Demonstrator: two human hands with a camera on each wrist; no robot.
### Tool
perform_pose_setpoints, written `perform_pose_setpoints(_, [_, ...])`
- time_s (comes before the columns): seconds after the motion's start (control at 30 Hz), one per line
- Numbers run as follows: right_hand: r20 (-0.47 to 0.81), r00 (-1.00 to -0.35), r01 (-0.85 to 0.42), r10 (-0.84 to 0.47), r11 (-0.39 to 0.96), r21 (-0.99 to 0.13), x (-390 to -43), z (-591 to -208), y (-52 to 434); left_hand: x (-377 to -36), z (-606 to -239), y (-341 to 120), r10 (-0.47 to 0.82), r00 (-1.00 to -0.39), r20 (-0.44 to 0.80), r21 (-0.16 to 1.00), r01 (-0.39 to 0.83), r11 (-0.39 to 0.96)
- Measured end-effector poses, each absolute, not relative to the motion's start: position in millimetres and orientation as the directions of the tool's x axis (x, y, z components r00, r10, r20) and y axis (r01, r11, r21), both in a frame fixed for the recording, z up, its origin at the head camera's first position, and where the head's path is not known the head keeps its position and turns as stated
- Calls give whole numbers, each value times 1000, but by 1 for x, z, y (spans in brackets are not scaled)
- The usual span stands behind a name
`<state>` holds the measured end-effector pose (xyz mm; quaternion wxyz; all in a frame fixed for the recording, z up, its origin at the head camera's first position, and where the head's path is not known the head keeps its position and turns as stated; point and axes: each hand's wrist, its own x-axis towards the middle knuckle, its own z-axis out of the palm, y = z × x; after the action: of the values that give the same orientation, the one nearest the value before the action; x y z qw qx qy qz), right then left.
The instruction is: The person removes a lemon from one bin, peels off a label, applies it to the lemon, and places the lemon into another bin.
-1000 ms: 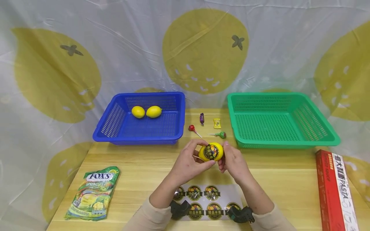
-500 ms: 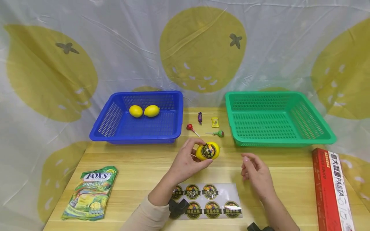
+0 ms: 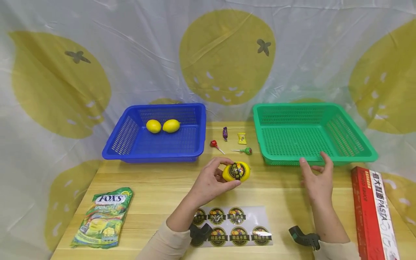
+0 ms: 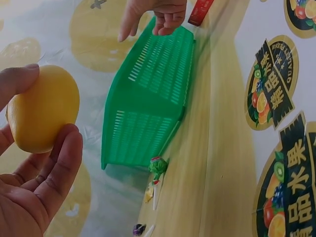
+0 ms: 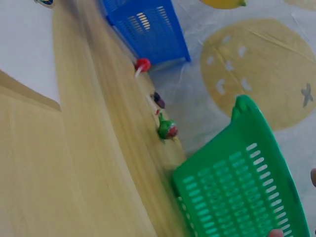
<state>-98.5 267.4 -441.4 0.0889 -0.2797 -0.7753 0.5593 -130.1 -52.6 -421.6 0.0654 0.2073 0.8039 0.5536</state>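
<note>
My left hand [image 3: 211,180] grips a yellow lemon [image 3: 246,175] above the middle of the table. A round black fruit sticker [image 3: 238,170] sits on the lemon's upper side. In the left wrist view the lemon [image 4: 49,108] is pinched between thumb and fingers, its plain side showing. My right hand [image 3: 316,180] hovers by the front rim of the green basket [image 3: 318,159], fingers spread and holding nothing. A sheet of stickers [image 3: 255,215] with one bare spot lies on the table below the hands.
Two lemons lie in the blue basket [image 3: 152,155] at the back left. Between the baskets are a red lollipop [image 3: 213,143], a green lollipop [image 3: 248,151] and two wrapped candies. A candy bag [image 3: 103,218] lies left, a red pasta box [image 3: 373,213] right.
My right hand has let go of the lemon and moved right to the green basket's front rim, its fingers spreading. The left hand keeps holding the lemon in nearly the same spot.
</note>
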Motion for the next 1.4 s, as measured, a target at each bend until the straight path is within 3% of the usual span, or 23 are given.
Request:
perform_pose_setpoints(0.37, [-254,-815,351,522,94,-932,-110,-447,265,-135,-426,-50,432,-893,128,936,253,246])
perform_pose_setpoints(0.63, [-251,-827,354,503,120,-928,-108,-447,269,-161,-414,-21,431,-882,191,913,321,252])
perform_pose_setpoints(0.93, [-239,-833,336,498,113,-935,-110,-448,268,-215,-392,21,575,-774,267,791,516,328])
perform_pose_setpoints(1.4, [-216,-838,303,500,100,-948,-112,-449,270,-266,-385,80,748,-637,185,483,722,496])
